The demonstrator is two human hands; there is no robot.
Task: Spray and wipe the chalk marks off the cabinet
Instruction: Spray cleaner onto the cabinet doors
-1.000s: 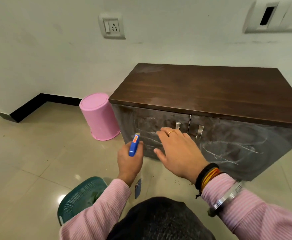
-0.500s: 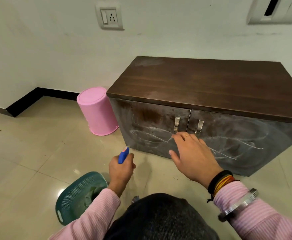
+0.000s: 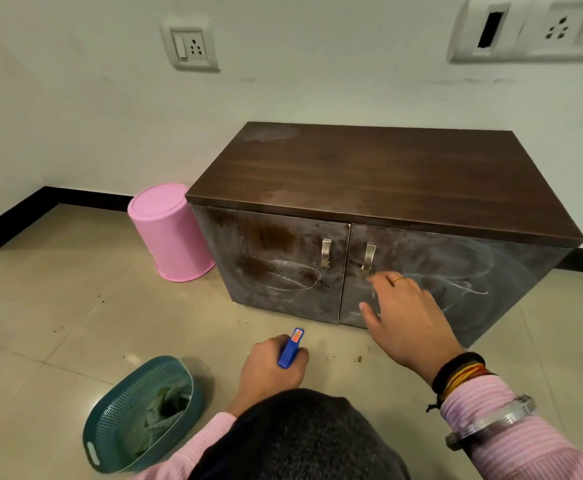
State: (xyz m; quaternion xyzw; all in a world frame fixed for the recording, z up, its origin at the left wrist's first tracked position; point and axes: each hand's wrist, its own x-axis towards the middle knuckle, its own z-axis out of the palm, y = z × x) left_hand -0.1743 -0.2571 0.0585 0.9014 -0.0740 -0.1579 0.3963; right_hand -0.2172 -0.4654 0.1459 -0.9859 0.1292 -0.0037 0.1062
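Observation:
A low dark wooden cabinet stands against the wall. White chalk marks loop across both of its grey doors, which have two metal handles. My left hand is low near the floor, closed around a spray bottle whose blue nozzle points toward the cabinet. The bottle's body is hidden behind my hand and knee. My right hand hovers with spread fingers in front of the right door, just below its handle, holding nothing.
An upturned pink bucket sits on the tiled floor by the cabinet's left side. A teal plastic basket with a green cloth in it lies at my lower left. My dark-clothed knee fills the bottom centre.
My left hand has dropped lower with the spray bottle. My right hand has shifted right, from the left door to the right door. The view has pulled back from the cabinet.

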